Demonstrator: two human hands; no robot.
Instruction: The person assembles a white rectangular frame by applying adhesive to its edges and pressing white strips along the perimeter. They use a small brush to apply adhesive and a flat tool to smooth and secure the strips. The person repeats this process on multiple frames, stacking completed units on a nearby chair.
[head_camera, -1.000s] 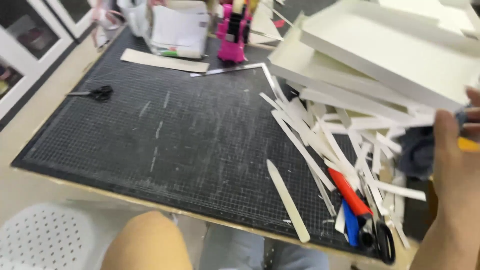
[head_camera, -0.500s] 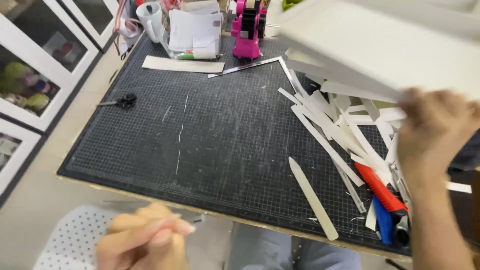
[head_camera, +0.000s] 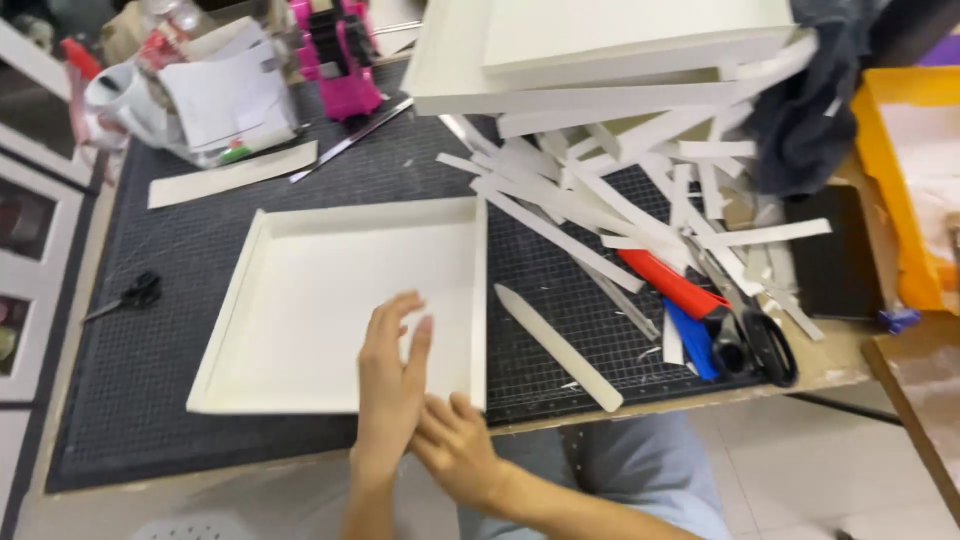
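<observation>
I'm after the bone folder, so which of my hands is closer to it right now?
Right. The right hand lies at the tray's near right corner, just left of the bone folder. The left hand rests farther left, on the tray's floor.

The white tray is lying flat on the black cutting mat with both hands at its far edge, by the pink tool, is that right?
Not quite. The head view shows the white tray flat on the black cutting mat, but the left hand and right hand are at its near edge, not the far one.
</observation>
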